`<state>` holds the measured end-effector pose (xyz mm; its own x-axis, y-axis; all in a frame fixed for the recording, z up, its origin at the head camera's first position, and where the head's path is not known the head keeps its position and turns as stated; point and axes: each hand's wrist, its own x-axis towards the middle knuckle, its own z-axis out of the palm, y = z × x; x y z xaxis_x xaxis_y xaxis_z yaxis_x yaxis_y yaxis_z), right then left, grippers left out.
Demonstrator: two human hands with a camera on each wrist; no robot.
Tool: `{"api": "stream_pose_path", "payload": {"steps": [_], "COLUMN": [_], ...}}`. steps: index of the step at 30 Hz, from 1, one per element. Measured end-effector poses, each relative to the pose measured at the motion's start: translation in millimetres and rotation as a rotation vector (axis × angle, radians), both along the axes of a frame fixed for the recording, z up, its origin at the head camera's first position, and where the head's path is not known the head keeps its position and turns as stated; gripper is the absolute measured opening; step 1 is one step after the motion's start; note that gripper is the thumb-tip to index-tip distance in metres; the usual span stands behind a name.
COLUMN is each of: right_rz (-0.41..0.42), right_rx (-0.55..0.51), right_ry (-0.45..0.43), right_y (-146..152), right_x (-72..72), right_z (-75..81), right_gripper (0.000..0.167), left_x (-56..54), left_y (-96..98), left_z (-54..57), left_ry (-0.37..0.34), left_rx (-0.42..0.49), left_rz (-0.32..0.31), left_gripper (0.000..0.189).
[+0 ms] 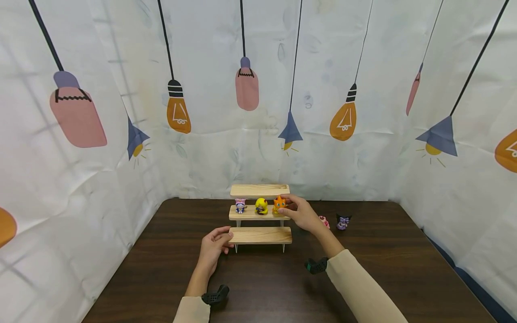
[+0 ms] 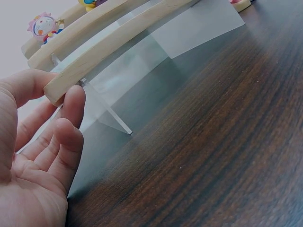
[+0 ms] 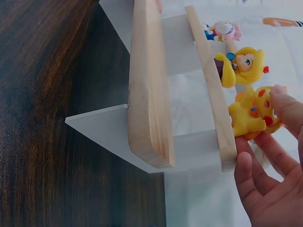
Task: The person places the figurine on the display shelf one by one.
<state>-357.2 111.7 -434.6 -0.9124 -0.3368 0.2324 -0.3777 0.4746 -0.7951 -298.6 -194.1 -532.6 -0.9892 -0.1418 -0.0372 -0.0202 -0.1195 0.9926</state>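
Currently, right hand point(image 1: 302, 214) pinches yellow-orange figurine point(image 1: 278, 205) at middle shelf's point(image 1: 260, 217) right end; left hand point(image 1: 213, 247) grips near shelf's point(image 1: 260, 235) left end.

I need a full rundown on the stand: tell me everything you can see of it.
The stand is stepped, with three pale planks that look like wood, grain showing and corners rounded, on thin, translucent, plastic-looking supports. It sits upright on the dark table. Its middle tier bears three figures: pink-eared, yellow-haired and orange. The left hand grips the lowest plank's left end; the right hand holds the orange figure, and whether it touches the stand is unclear.
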Motion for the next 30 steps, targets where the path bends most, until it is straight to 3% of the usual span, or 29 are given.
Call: {"api": "stream_pose_path", "payload": {"steps": [19,30], "right_rz": [-0.017,0.003], "right_rx": [0.011,-0.051], "right_ry": [-0.024,-0.013], "right_y": [-1.1,8.5], "right_x": [4.1,9.5], "right_z": [2.1,-1.7], "right_gripper": [0.051,0.053], "left_x": [-0.1,-0.7], "left_y": [0.1,0.3], "left_z": [-0.6,-0.4], "left_ry": [0.000,0.000], "left_rx": [0.007,0.002], "left_rz": [-0.001,0.003], "left_gripper": [0.036,0.036]}}
